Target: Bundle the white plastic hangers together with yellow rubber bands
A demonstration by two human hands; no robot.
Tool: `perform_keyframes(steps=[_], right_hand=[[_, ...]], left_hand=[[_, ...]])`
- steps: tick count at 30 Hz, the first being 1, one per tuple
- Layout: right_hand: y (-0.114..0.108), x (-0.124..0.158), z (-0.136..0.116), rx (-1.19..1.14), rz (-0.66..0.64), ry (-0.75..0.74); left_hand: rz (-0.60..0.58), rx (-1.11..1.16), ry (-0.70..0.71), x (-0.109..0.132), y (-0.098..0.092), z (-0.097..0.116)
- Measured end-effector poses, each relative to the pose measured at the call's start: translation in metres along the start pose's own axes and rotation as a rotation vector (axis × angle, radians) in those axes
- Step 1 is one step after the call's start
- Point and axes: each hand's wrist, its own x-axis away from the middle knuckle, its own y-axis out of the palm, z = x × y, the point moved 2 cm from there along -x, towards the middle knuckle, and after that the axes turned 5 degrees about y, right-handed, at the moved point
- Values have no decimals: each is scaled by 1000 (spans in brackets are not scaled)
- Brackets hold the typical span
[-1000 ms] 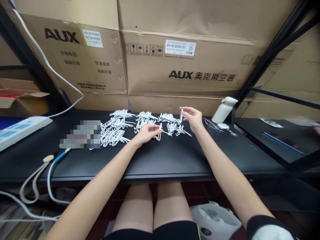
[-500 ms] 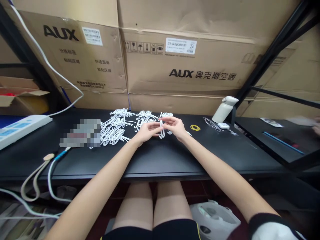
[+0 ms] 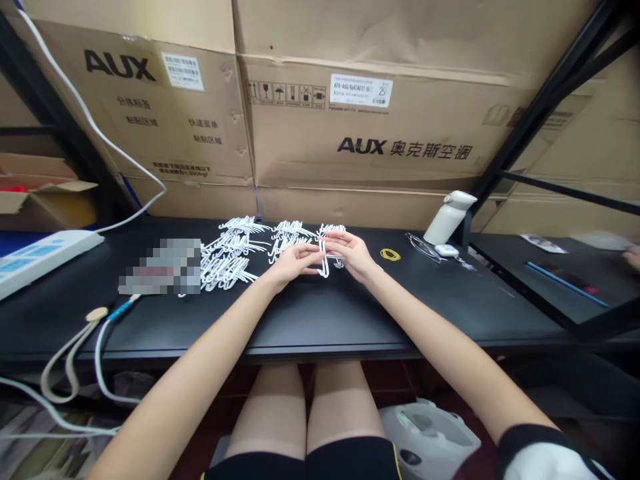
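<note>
My left hand [image 3: 296,261] and my right hand [image 3: 353,255] meet above the black table, with closed fingers pinching white wire hooks [image 3: 325,268] between them. Curved ends of these hooks hang below the fingertips; how many there are cannot be made out. Behind and left of my hands, similar white hooks lie in bunches: a left pile [image 3: 227,270] and a middle pile [image 3: 287,230]. Another bunch [image 3: 332,230] is partly covered by my right hand. Yellow rubber bands [image 3: 390,255] lie to the right of that hand.
Large cardboard boxes [image 3: 360,167] stand along the back of the table [image 3: 340,320]. A white bottle [image 3: 449,219], eyeglasses [image 3: 423,247] and a small white case [image 3: 447,251] sit at right. At left are a power strip [image 3: 47,257] and a blurred-out object [image 3: 165,267] with a cable.
The hooks between my fingers have turned a little, so their lower curved end looks narrower. My fingers have shifted slightly around them, while both arms stay almost in place.
</note>
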Motion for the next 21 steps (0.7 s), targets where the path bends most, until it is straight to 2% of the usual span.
perform_keyframes(steps=[16,21], right_hand=[[-4,0,-5,169,38,26],[-9,-2,-6,212,80,60]], left_hand=[[-37,50,-25,0,-1,-1],[-37,-1,16,-1,0,0]])
